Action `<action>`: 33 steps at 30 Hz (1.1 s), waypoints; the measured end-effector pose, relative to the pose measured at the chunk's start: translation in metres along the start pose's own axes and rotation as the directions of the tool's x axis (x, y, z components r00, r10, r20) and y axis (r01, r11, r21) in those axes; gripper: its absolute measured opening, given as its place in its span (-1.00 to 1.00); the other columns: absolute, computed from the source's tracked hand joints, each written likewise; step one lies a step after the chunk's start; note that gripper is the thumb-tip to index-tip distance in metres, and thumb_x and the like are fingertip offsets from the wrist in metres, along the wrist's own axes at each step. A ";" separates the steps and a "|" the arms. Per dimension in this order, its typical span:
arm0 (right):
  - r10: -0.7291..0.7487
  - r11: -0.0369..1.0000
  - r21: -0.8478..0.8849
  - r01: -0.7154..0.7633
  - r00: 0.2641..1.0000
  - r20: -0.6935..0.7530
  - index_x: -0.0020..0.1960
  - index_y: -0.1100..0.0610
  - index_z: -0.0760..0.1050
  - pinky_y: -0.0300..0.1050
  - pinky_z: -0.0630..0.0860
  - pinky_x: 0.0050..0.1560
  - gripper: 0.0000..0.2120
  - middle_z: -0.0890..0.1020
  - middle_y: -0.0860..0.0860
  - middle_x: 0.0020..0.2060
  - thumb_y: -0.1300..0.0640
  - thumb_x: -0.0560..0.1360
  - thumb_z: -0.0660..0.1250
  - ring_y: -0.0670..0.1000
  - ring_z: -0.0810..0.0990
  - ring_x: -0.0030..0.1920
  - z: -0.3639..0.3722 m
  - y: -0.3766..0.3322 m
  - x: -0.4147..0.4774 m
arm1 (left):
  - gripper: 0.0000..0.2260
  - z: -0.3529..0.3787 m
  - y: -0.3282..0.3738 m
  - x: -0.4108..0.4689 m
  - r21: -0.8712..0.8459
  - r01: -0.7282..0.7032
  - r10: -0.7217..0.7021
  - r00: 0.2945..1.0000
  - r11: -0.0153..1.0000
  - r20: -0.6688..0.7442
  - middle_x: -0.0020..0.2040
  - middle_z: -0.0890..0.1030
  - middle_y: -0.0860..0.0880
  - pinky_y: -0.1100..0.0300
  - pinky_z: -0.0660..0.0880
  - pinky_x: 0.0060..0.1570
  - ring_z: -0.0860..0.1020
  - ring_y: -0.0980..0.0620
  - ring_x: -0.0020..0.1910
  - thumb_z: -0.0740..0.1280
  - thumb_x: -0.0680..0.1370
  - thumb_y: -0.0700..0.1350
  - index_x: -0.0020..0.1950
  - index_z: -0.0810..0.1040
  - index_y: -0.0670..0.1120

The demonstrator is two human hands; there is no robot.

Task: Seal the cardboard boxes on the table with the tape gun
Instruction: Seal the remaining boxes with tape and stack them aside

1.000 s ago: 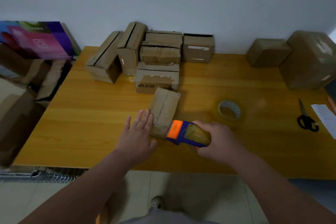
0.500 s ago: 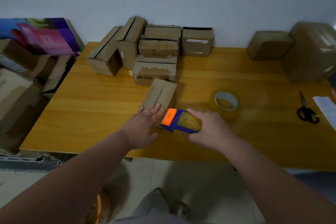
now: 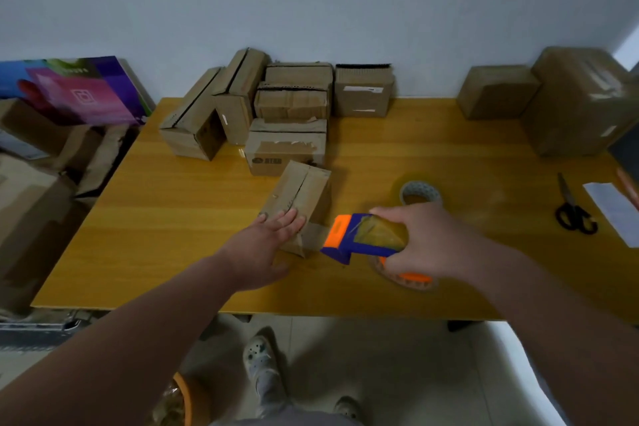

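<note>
A small cardboard box [image 3: 304, 190] lies near the middle of the wooden table [image 3: 173, 218], its top seam running away from me. My left hand [image 3: 266, 245] presses flat on the box's near end with straight fingers. My right hand [image 3: 425, 242] grips a blue and orange tape gun [image 3: 359, 239] just right of the box's near end. A strip of tape runs from the gun's mouth to the box's near face. Several more cardboard boxes [image 3: 287, 107] are piled behind it by the wall.
A loose tape roll [image 3: 420, 192] lies right of the box. Black scissors [image 3: 572, 211] and a white paper [image 3: 615, 211] sit at the far right. Two bigger boxes [image 3: 574, 104] stand at the back right. Boxes and a colourful carton [image 3: 69, 90] crowd the left, off the table.
The tape gun has pulled back from the box's near end toward me and to the right, drawing tape down the near face. My left hand stays pressed on the box top.
</note>
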State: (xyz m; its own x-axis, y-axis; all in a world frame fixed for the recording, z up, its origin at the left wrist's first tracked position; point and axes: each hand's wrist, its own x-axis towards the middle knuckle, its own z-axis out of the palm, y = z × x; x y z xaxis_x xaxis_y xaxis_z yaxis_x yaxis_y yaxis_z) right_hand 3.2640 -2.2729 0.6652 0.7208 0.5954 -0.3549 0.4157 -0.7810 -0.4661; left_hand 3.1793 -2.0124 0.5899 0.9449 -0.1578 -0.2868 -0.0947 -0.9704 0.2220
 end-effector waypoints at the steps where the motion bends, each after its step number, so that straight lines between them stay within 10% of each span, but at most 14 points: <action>1: 0.002 0.999 -0.037 -0.002 1.000 0.006 0.46 -0.16 0.29 -0.35 0.36 -0.35 -0.21 0.48 -0.21 -0.11 -0.02 0.28 0.49 -0.18 0.49 -0.22 0.003 -0.003 0.004 | -0.24 0.000 0.000 0.000 0.003 0.002 -0.002 1.000 1.000 0.000 0.58 -0.12 0.01 0.14 -0.22 0.48 -0.13 0.08 0.55 0.30 0.53 -0.02 0.57 -0.14 0.05; 10: 0.088 0.994 -0.068 -0.080 0.988 0.123 0.48 -0.08 0.29 -0.08 0.58 -0.01 -0.18 0.44 -0.01 0.23 -0.05 0.27 0.50 0.00 0.50 0.09 0.035 -0.030 0.054 | -0.20 0.000 0.002 0.001 0.020 0.016 -0.016 1.000 1.000 0.009 0.58 -0.15 0.01 0.16 -0.24 0.46 -0.12 0.07 0.55 0.32 0.51 -0.03 0.57 -0.14 0.05; 23: 0.282 0.957 -0.184 -0.223 0.863 0.419 0.13 0.09 0.54 -0.09 0.55 -0.06 -0.54 0.58 0.04 0.00 -0.14 0.33 0.47 0.02 0.58 -0.02 0.046 -0.034 0.074 | -0.34 -0.006 -0.002 0.009 0.090 0.022 -0.020 1.000 0.996 -0.018 0.58 -0.06 0.08 0.20 -0.13 0.47 -0.03 0.12 0.54 0.20 0.59 -0.21 0.58 -0.07 0.07; 29: 0.262 0.954 0.130 -0.270 0.962 0.078 0.42 0.01 0.38 -0.15 0.49 0.04 -0.30 0.52 0.01 0.27 -0.28 0.38 0.41 0.01 0.53 0.15 0.035 -0.001 0.061 | -0.43 -0.005 0.001 0.014 0.154 0.065 -0.042 0.989 0.986 -0.145 0.57 0.08 0.09 0.22 0.15 0.42 0.11 0.11 0.52 0.18 0.62 -0.26 0.56 0.07 0.08; 33: 0.302 0.949 0.106 -0.295 0.952 -0.047 0.56 -0.03 0.08 -0.21 0.45 -0.22 -0.42 0.49 0.10 0.26 0.09 0.60 0.22 0.00 0.54 -0.07 0.048 0.024 0.054 | -0.51 -0.017 0.004 0.014 0.175 0.061 -0.025 0.980 0.983 -0.197 0.51 0.26 0.07 0.17 0.34 0.31 0.32 0.05 0.43 0.20 0.61 -0.20 0.52 0.21 0.08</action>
State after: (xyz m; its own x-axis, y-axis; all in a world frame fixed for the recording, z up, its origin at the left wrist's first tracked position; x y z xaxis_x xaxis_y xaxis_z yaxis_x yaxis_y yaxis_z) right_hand 3.2863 -2.2507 0.5959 0.8380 0.3225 -0.4401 0.1228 -0.8974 -0.4238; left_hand 3.1973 -2.0151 0.6026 0.9903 -0.0940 -0.1028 -0.0905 -0.9952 0.0378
